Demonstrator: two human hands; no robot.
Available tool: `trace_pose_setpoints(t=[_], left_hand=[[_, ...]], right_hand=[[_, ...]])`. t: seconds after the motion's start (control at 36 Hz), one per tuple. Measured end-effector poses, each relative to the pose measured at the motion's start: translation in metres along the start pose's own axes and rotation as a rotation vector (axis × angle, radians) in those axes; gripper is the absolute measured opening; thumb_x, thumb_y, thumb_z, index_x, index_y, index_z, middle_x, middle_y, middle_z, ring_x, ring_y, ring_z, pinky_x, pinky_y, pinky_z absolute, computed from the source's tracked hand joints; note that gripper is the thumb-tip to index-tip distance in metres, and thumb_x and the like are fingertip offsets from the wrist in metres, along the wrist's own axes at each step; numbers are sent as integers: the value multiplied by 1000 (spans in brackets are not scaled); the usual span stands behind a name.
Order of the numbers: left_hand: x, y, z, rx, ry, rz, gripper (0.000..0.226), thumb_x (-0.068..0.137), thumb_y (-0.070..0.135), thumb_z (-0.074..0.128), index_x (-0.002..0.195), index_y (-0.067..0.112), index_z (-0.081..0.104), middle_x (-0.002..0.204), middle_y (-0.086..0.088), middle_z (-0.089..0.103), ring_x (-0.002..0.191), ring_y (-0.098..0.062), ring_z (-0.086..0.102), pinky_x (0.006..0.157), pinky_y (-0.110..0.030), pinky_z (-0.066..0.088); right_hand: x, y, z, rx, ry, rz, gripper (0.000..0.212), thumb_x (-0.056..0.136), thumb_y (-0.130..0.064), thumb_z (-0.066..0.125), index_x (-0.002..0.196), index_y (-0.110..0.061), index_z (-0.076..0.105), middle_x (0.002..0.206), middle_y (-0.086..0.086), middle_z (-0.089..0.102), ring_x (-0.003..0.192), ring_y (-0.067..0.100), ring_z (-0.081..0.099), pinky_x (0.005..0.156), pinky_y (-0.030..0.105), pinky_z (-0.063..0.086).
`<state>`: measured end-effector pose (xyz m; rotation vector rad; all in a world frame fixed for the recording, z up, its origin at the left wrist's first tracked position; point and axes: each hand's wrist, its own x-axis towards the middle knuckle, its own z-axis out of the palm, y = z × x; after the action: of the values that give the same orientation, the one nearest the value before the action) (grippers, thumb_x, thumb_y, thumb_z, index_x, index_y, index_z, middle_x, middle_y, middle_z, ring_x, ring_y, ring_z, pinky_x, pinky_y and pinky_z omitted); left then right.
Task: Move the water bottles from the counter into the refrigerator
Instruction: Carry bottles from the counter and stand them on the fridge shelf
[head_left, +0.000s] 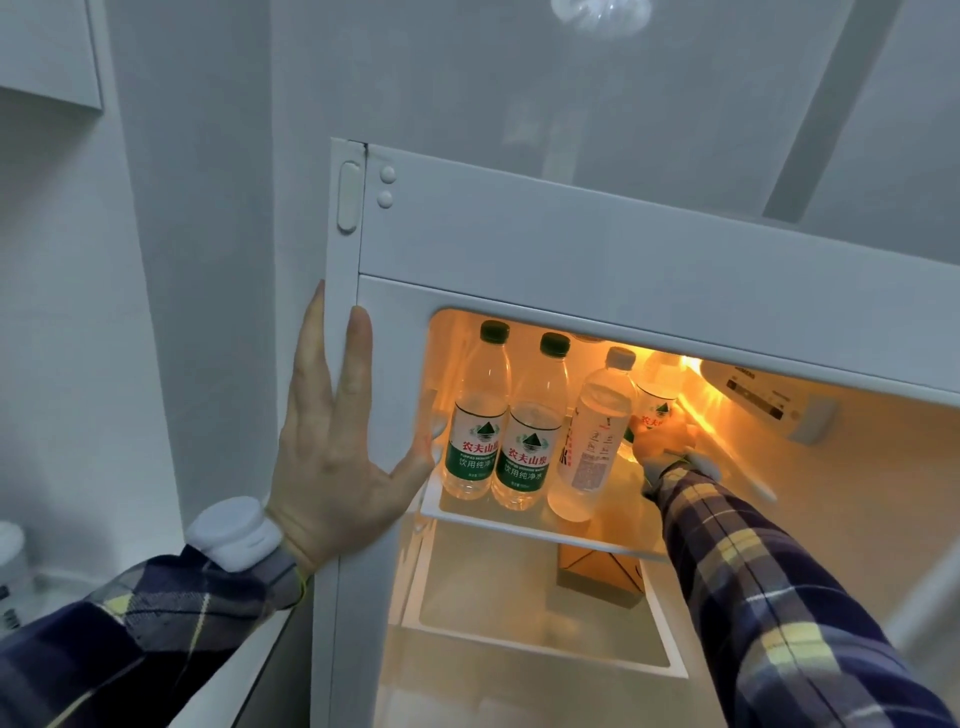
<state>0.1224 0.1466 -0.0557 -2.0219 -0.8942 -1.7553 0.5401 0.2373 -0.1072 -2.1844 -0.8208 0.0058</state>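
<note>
In the head view, you are bracing your left hand (332, 441) flat, fingers straight and spread, against the refrigerator (571, 249) frame, while your right hand (662, 434) is reaching deep onto the top shelf (519, 525) and curling its fingers around the lower part of a water bottle (658, 387) at the back. Two green-capped bottles (501, 415) and a white-capped bottle (595, 431) are already standing upright just beside it, near the shelf's front. The bottle you are holding is probably full, so fairly heavy, with thin walls that give under a squeeze and smooth plastic that may slip; gripping it around the labelled middle looks safest.
</note>
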Motion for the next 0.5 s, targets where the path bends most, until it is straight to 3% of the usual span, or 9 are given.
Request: trace_pose_setpoints(t=[0.08, 0.14, 0.19, 0.28, 0.36, 0.42, 0.5], left_hand=[[0, 0, -1, -5, -12, -10, 92, 87, 38, 64, 154, -4, 17, 161, -31, 12, 157, -28, 9, 126, -31, 15], [-1, 0, -1, -10, -22, -18, 92, 87, 39, 63, 154, -4, 16, 162, -31, 11, 157, -28, 8, 126, -33, 16], [-1, 1, -1, -20, -38, -27, 94, 87, 40, 63, 155, -1, 14, 163, -30, 9, 157, -31, 11, 125, -36, 20], [-1, 3, -4, -32, -50, -23, 94, 87, 41, 63, 156, 0, 13, 163, -29, 9, 155, -38, 16, 124, -39, 24], [-1, 3, -5, -32, -62, -37, 95, 87, 42, 62, 157, 0, 12, 163, -28, 9, 156, -37, 15, 125, -35, 20], [-1, 2, -5, -33, -62, -52, 96, 86, 41, 62, 157, 0, 13, 164, -28, 8, 156, -32, 10, 126, -31, 15], [0, 6, -7, -40, -57, -52, 93, 90, 45, 58, 156, -2, 14, 163, -28, 8, 156, -29, 8, 126, -29, 11]], right_hand=[[-2, 0, 1, 100, -1, 26, 60, 85, -46, 77, 132, -17, 53, 123, 15, 64, 107, 39, 64, 79, 48, 58], [-10, -2, 3, 213, 16, 76, 81, 82, -37, 83, 147, -12, 41, 140, 21, 52, 128, 41, 53, 102, 53, 49], [-27, -4, -2, 299, 55, 91, 86, 87, -28, 81, 154, -7, 32, 151, 21, 40, 140, 39, 42, 111, 50, 39], [-63, -5, -15, 495, 111, -1, 58, 96, -21, 67, 148, -10, 42, 147, 14, 49, 134, 33, 51, 103, 40, 44], [-101, -3, -24, 614, 81, -114, 36, 104, -28, 53, 138, -16, 52, 138, 8, 60, 125, 26, 57, 94, 28, 37], [-126, -2, -26, 656, 33, -209, 34, 106, -36, 47, 136, -22, 54, 137, 3, 61, 120, 20, 57, 95, 29, 37], [-156, 5, -27, 623, -68, -331, 46, 103, -50, 51, 142, -26, 49, 133, -4, 62, 115, 13, 59, 94, 35, 48]])
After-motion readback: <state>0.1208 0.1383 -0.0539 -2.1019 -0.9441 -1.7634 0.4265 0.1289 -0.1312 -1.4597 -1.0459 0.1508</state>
